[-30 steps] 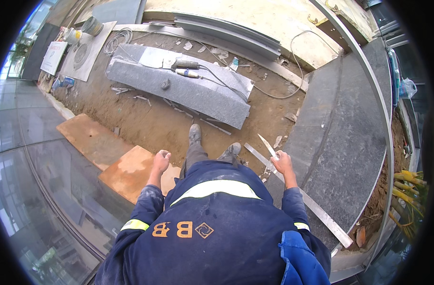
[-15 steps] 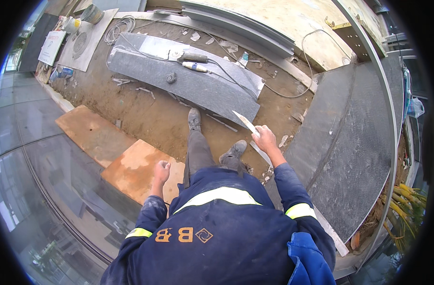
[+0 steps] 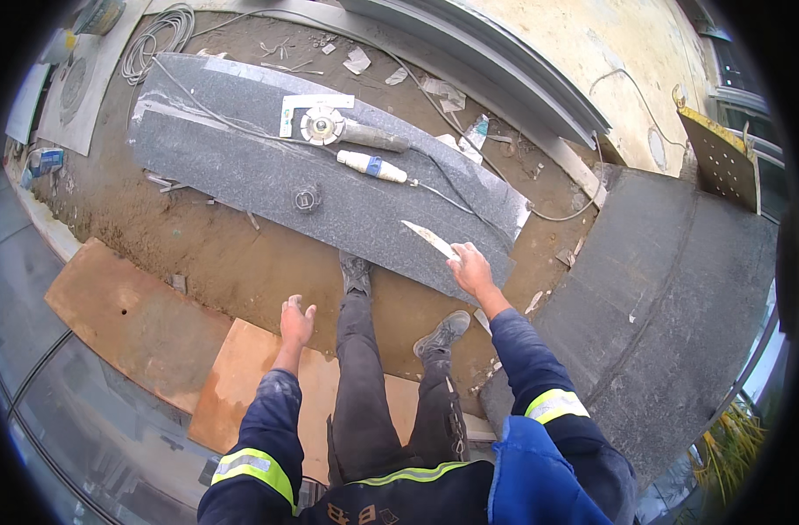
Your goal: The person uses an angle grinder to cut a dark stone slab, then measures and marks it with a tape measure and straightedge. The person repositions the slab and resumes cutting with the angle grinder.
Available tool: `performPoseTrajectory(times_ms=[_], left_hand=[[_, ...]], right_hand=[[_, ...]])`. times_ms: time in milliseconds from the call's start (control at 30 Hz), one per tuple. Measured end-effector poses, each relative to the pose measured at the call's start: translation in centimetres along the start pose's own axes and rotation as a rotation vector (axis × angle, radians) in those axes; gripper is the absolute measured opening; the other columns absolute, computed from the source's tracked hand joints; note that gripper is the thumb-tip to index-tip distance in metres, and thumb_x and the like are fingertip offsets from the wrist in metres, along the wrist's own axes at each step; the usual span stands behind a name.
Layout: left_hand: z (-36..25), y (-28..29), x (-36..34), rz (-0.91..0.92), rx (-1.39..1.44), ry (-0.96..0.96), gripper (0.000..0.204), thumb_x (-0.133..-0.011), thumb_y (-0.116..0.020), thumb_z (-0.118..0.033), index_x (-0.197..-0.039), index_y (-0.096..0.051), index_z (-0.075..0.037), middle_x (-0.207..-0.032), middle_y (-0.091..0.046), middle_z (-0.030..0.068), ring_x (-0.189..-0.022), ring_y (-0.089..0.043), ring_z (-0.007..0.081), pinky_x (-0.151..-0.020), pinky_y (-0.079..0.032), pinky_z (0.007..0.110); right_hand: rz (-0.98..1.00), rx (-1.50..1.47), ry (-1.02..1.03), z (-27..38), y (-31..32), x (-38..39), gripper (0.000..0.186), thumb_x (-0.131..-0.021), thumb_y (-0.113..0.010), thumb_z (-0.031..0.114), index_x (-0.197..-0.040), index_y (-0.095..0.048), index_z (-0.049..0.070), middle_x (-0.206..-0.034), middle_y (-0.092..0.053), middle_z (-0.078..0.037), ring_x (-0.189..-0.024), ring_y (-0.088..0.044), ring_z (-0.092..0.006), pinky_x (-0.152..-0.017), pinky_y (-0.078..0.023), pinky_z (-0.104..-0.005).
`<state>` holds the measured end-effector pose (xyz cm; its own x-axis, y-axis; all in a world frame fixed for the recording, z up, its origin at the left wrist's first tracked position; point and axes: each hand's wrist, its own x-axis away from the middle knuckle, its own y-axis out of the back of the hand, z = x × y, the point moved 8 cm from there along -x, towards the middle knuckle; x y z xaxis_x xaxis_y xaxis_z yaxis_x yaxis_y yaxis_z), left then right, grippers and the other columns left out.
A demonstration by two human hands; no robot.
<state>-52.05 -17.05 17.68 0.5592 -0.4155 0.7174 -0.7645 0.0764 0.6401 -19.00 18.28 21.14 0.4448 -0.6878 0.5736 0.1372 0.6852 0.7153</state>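
My right hand [image 3: 473,269] is closed around one end of a thin, pale, pointed strip [image 3: 427,237], whose tip reaches over the near edge of a long grey stone slab [image 3: 242,175]. I cannot make out what the strip is made of. Empty, with fingers apart, my left hand [image 3: 296,322] hangs in the air beside my leg. On the slab rests an angle grinder [image 3: 364,135] with a segmented disc, beside a white square-shaped corner piece [image 3: 287,115]. A white and blue cable connector [image 3: 371,165] and a small round dark metal part [image 3: 307,199] also lie there.
Large dark slabs [image 3: 653,280] cover the right side. Brown boards [image 3: 137,315] lie at the left by glass panels. Coiled cable [image 3: 159,39] sits at the far left, and one run crosses the ground behind the slab. Grey metal profiles [image 3: 496,66] line the back.
My view has moved forward, so the slab and grinder appear nearer. Both my arms reach further out, and the strip's tip is now over the slab. My left hand's fingers have spread.
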Motion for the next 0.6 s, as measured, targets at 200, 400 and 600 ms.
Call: performPoseTrajectory(times_ms=[200, 400, 600], left_hand=[[-12.4, 3.8, -20.3, -0.274, -0.035, -0.196, 0.093, -0.082, -0.088, -0.034, -0.157, -0.037, -0.010, -0.152, -0.041, 0.0226, -0.138, -0.047, 0.0410, -0.112, -0.046, 0.049], [-14.2, 2.0, -26.3, -0.202, -0.161, -0.209, 0.097, -0.076, -0.091, -0.027, -0.156, -0.039, -0.016, -0.152, -0.033, 0.0320, -0.141, -0.041, 0.0480, -0.116, -0.042, 0.050], [-13.9, 7.6, -29.3, -0.483, 0.075, -0.182, 0.098, -0.070, -0.092, -0.026, -0.153, -0.041, -0.013, -0.139, -0.037, 0.0295, -0.132, -0.044, 0.0463, -0.114, -0.042, 0.051]], right_hand=[[-0.117, 0.148, 0.137, -0.8, -7.2, -15.7, 0.038, -0.094, -0.072, 0.026, -0.129, -0.066, 0.012, -0.118, -0.065, -0.010, -0.113, -0.063, -0.0317, -0.094, -0.050, -0.0480], [-0.305, 0.257, -0.057, -1.9, -8.9, -16.2, 0.061, -0.091, -0.076, 0.026, -0.147, -0.056, 0.014, -0.144, -0.056, -0.015, -0.136, -0.051, -0.0362, -0.110, -0.041, -0.0515], [-0.202, -0.120, -0.097, -2.6, -10.4, -7.3, 0.058, -0.090, -0.074, 0.014, -0.144, -0.056, 0.002, -0.139, -0.056, -0.024, -0.130, -0.055, -0.0422, -0.110, -0.046, -0.0485]])
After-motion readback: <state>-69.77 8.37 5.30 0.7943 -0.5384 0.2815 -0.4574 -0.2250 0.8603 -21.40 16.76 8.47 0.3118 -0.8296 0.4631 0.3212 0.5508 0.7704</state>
